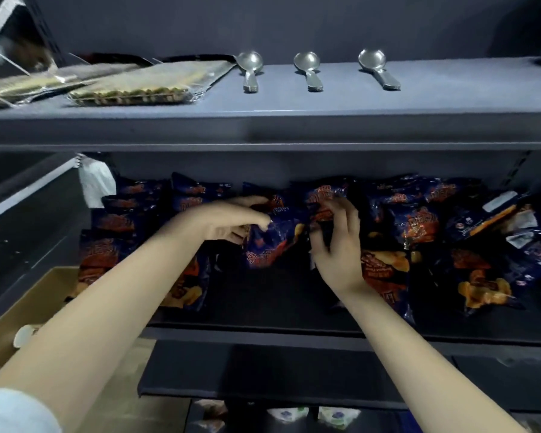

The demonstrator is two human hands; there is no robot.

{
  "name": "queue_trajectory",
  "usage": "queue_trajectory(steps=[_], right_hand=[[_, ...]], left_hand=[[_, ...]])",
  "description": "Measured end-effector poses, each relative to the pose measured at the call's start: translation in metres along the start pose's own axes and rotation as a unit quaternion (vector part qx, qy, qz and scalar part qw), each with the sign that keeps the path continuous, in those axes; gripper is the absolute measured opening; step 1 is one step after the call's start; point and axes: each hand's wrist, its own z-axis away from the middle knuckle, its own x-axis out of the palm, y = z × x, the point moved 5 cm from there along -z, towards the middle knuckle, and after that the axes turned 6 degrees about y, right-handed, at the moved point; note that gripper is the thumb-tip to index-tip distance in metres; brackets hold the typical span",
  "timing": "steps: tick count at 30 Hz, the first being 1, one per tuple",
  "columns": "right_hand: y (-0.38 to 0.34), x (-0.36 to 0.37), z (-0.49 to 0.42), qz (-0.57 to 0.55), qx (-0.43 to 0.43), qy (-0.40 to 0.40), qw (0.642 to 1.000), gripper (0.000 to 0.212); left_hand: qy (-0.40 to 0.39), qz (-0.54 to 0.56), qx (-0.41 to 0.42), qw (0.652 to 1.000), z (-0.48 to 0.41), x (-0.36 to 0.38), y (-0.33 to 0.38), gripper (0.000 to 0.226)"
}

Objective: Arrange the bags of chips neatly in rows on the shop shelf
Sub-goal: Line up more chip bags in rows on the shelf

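I hold one bag mid-shelf, my left hand and right hand at its sides, fingers curled onto the crinkly foil. I judge I'm squaring it into its row; next it wants standing upright. The loose bags rightward lie jumbled, puffy and slick.
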Motion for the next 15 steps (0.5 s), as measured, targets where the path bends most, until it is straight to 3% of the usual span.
queue_trajectory(steps=[3, 6, 8, 10, 15], right_hand=[[-0.001, 0.005, -0.013, -0.005, 0.014, -0.057, 0.998, 0.064], [-0.006, 0.016, -0.014, -0.112, 0.147, -0.212, 0.960, 0.080], [-0.005, 0.024, -0.007, -0.230, 0.271, -0.271, 0.895, 0.072], [-0.005, 0.033, 0.000, -0.329, 0.325, -0.290, 0.838, 0.054], [0.002, 0.046, 0.015, -0.437, 0.405, -0.217, 0.773, 0.033]], left_hand=[[-0.073, 0.072, -0.025, 0.994, 0.003, -0.010, 0.002, 0.033], [-0.094, 0.133, -0.042, 0.986, 0.005, -0.021, -0.002, 0.008], [-0.113, 0.177, -0.041, 0.977, 0.005, -0.023, -0.006, 0.007], [-0.138, 0.192, -0.036, 0.971, 0.007, -0.019, -0.007, 0.011], [-0.186, 0.160, -0.030, 0.969, -0.010, -0.021, -0.021, 0.053]])
